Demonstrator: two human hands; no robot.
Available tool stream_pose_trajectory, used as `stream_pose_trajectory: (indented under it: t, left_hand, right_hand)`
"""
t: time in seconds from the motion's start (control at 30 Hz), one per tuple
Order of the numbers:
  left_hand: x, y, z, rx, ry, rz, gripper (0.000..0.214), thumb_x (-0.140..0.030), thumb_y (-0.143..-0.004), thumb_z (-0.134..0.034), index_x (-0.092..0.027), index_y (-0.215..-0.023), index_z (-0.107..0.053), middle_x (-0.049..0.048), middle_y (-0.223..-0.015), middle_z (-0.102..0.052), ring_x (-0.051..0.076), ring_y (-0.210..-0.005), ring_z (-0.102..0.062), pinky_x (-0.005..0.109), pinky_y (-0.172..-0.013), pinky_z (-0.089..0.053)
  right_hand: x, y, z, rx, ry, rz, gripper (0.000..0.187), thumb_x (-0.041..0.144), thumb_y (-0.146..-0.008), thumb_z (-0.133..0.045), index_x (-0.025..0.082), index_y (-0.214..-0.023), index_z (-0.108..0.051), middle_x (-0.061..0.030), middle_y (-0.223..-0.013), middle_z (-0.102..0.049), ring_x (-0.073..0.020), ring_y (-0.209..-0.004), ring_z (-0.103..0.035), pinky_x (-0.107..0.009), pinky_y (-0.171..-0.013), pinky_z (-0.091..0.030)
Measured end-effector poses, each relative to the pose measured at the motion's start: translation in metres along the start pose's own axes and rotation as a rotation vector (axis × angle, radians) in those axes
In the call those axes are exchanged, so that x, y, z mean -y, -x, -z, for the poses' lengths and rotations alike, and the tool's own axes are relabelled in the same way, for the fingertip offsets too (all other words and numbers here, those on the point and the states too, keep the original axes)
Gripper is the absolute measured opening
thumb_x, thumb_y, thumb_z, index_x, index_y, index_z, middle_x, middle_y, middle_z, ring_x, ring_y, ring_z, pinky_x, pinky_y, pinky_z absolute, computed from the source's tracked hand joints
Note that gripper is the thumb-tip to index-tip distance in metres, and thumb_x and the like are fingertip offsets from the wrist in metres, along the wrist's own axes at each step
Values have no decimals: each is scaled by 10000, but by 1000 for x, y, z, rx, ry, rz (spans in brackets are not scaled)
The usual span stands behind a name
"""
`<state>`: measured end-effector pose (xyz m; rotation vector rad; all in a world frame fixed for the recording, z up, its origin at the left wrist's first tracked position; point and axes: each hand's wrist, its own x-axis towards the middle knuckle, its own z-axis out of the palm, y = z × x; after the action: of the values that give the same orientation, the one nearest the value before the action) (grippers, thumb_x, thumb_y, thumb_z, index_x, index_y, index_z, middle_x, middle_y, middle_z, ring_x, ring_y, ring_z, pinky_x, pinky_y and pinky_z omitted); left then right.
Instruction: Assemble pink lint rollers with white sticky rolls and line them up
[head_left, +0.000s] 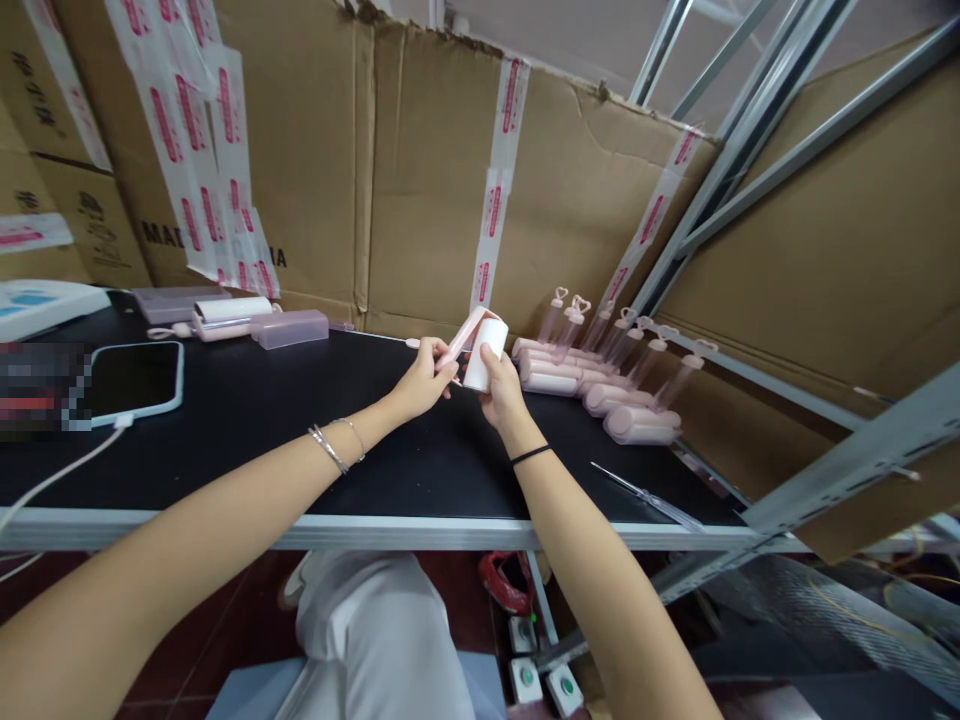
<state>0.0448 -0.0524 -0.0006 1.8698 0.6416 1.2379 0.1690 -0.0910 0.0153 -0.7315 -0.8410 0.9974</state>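
Note:
Above the middle of the black tabletop, my right hand [501, 385] grips a white cylinder [486, 350], thumb pressed along its side. My left hand [424, 380] pinches a curved pale pink plastic strip [463, 335]. The strip leans against the top of the cylinder; whether the two are joined I cannot tell. A small pale tip [412, 343] shows just beyond my left fingers. To the right of my hands lie several pink rounded units [551, 375], with clear pink tubes [622, 345] topped by looped ends standing among them.
A screwdriver [649, 495] lies near the right front edge. At the left are a phone [139, 378] with a white cable, a pink translucent case [291, 328] and a pink-and-white unit [231, 315]. Cardboard [427, 180] walls the back; a metal frame [855, 480] stands right.

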Motion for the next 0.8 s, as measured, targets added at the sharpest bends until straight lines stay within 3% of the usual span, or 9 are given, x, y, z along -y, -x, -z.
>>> stream_pose_trajectory:
  t: [0.13,0.27,0.33,0.5,0.6,0.67,0.73,0.8]
  left_hand:
    - [-2,1,-9,34,146,79,246,-206,-862,-458,-228,-1008,-262,-4,-914,-488,61,-616,-534,183,-463,-463]
    - [-10,7,-15,61,257,256,271,-186,-887,-412,-231,-1108,-262,-2,-893,-481,91,-694,-563,187,-474,-496]
    - [-15,9,-17,70,312,301,303,-186,-895,-408,-227,-1164,-273,13,-912,-492,101,-730,-567,190,-487,-503]
    - [-20,11,-20,91,414,360,238,-140,-885,-423,-193,-1117,-435,24,-872,-515,105,-713,-560,186,-486,-496]
    - [-20,12,-19,79,563,388,104,-196,-911,-440,-158,-986,-501,26,-812,-557,111,-722,-581,239,-607,-545]
    - [-21,12,-17,69,655,361,149,-275,-920,-471,-144,-955,-531,38,-822,-604,124,-761,-602,283,-711,-552]
    - [-22,13,-17,41,710,338,194,-325,-897,-527,-140,-948,-557,44,-834,-638,137,-782,-615,299,-754,-541]
    - [-23,14,-20,17,732,336,230,-364,-876,-562,-143,-939,-565,44,-827,-649,139,-757,-620,293,-726,-541]
  right_hand:
    - [-7,-1,0,-53,0,60,384,429,-678,-701,194,-912,-507,37,-679,-590,-115,-556,-579,-262,-577,-515]
    - [-12,-1,2,-237,66,175,501,416,-704,-671,243,-1115,-442,43,-769,-595,-102,-563,-569,-228,-538,-491]
    - [-13,-1,3,-270,115,248,523,414,-722,-650,265,-1174,-433,34,-842,-603,-94,-619,-578,-208,-567,-489]
    - [-10,5,2,-336,192,287,476,442,-769,-580,258,-1197,-483,-5,-976,-607,-103,-755,-586,-205,-644,-485]
    - [-2,15,-2,-224,275,417,533,407,-754,-619,286,-1256,-486,-44,-1186,-553,-149,-1055,-555,-259,-860,-476]
    - [4,22,-4,-61,391,526,548,355,-707,-688,314,-1232,-538,-34,-1378,-427,-185,-1303,-382,-322,-1055,-356]
    - [10,27,-4,93,535,596,518,318,-672,-730,326,-1173,-601,6,-1492,-289,-214,-1412,-214,-369,-1144,-221]
    - [12,28,-3,142,651,646,406,313,-704,-705,315,-1106,-653,18,-1513,-264,-225,-1421,-207,-385,-1159,-182]
